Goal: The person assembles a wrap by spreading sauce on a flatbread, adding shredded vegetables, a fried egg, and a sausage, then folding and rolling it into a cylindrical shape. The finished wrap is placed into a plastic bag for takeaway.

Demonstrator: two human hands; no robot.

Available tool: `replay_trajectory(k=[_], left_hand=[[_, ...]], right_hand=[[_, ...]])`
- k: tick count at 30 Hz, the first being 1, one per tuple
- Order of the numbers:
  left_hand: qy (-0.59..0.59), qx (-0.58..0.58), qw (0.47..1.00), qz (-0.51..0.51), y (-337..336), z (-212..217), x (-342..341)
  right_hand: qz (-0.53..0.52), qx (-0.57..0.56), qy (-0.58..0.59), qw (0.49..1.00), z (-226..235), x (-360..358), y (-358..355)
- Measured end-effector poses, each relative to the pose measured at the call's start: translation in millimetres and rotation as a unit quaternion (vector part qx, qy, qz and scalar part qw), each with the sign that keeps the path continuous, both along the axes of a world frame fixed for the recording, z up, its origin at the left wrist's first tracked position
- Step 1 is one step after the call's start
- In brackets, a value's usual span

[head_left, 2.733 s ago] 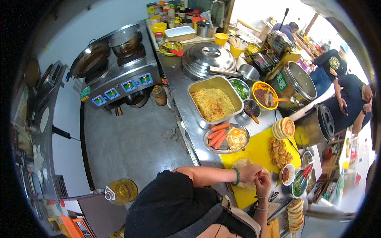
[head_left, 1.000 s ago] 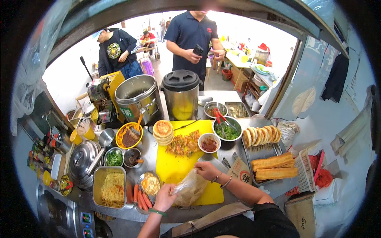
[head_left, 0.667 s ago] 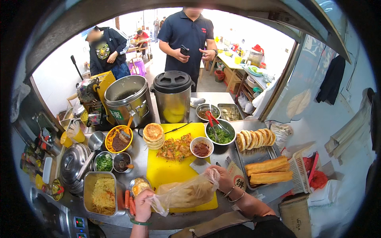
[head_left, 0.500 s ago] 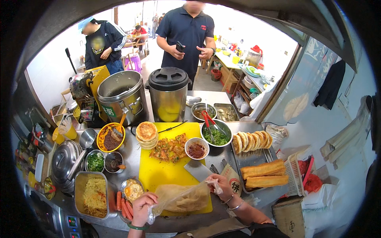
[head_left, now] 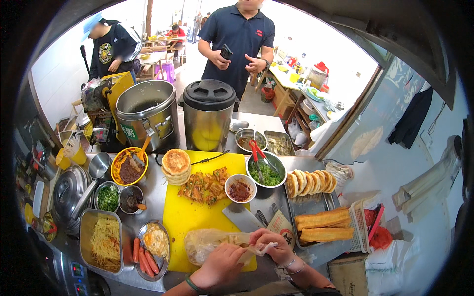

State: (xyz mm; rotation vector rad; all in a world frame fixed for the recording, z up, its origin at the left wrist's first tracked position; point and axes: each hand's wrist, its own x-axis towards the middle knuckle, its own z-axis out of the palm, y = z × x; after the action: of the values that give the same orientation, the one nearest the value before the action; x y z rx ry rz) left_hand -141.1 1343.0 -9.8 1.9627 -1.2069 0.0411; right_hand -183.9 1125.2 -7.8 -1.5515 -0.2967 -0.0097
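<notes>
On the near end of the yellow cutting board (head_left: 178,224) lies a clear plastic bag (head_left: 200,246) holding something pale brown that I cannot make out. My left hand (head_left: 221,266), a green bangle at its wrist, closes over the bag's right end. My right hand (head_left: 274,246), with silver bangles, pinches the twisted bag mouth close beside it. Both hands almost meet there. Beyond the bag, a cleaver blade (head_left: 242,217) lies flat at the board's right edge. Chopped fried flatbread (head_left: 203,185) and a stack of round flatbreads (head_left: 176,165) sit farther up the board.
At left stand a tray of shredded potato (head_left: 105,241) and a plate of sausages and fried egg (head_left: 156,241). A bowl of chopped greens (head_left: 265,172) with red tongs and a tray of fried dough sticks (head_left: 323,224) are at right. Tall steel pots (head_left: 148,116) line the back; a person (head_left: 238,42) stands beyond.
My hands have come together from either side of the bag, the left moving right. The stretched bag mouth is now gathered between them. The view has shifted slightly.
</notes>
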Motion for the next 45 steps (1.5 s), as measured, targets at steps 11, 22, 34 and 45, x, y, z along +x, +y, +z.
replay_trajectory(k=[11, 22, 34, 45], left_hand=[[0.129, 0.182, 0.945, 0.239, 95.5, -59.4, -1.1], [0.023, 0.29, 0.942, 0.166, 72.5, -41.7, -20.2], [0.157, 0.3, 0.931, 0.134, 109.3, -99.4, -63.0], [0.264, 0.098, 0.9, 0.332, 69.4, -126.1, 26.3]], right_hand=[[-0.156, -0.06, 0.108, 0.98, -10.1, -21.5, -44.0], [0.032, -0.345, -0.192, 0.918, 48.5, -5.2, 53.5], [0.042, -0.616, 0.233, 0.751, -104.9, -39.1, 18.0], [-0.129, -0.462, 0.189, 0.857, -151.6, -21.7, 21.9]])
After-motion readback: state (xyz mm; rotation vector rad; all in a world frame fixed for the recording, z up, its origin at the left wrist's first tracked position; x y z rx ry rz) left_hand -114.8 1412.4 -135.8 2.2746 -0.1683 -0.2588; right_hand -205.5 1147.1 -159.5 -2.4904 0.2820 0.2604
